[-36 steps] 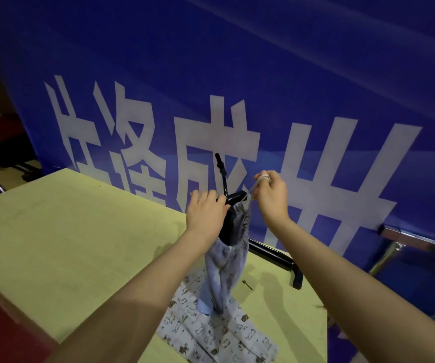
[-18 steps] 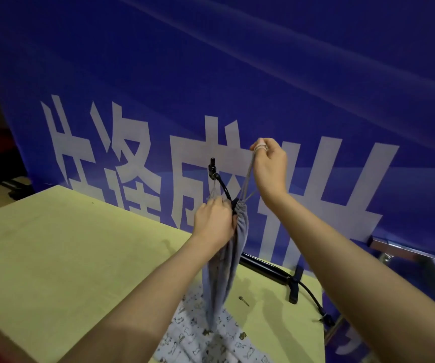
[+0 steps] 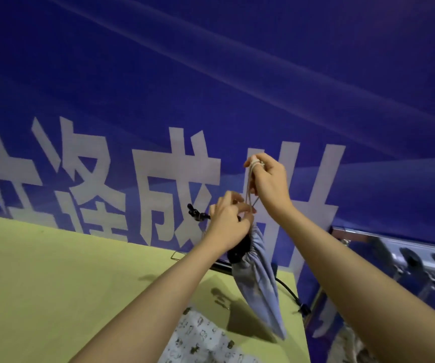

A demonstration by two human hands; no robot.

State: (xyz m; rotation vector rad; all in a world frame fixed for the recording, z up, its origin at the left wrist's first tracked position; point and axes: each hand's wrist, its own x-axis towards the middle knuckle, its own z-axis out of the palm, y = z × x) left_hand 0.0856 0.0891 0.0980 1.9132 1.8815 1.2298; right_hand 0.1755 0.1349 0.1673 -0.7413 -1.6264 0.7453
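Note:
A grey-blue drawstring pouch (image 3: pixel 259 281) hangs in the air above the table, its gathered mouth up and a black object (image 3: pixel 238 252) showing at the opening. A black jointed stem (image 3: pixel 196 214) sticks out to the left past my left hand. My left hand (image 3: pixel 228 224) grips the gathered mouth of the pouch. My right hand (image 3: pixel 270 183) is higher, pinching the pale drawstring (image 3: pixel 250 187), which is looped round a finger and runs down to the pouch mouth.
A yellow-green table (image 3: pixel 54 279) lies below. A white patterned cloth (image 3: pixel 200 339) rests at its near edge, a black cable (image 3: pixel 288 290) runs off the right edge. A blue banner (image 3: pixel 211 87) with white characters stands behind. Metal frames (image 3: pixel 394 258) are at the right.
The pouch has lifted clear of the patterned cloth and swung right. My left hand shifted to the pouch mouth by the string. The black stem now leans left. My view has tilted upward.

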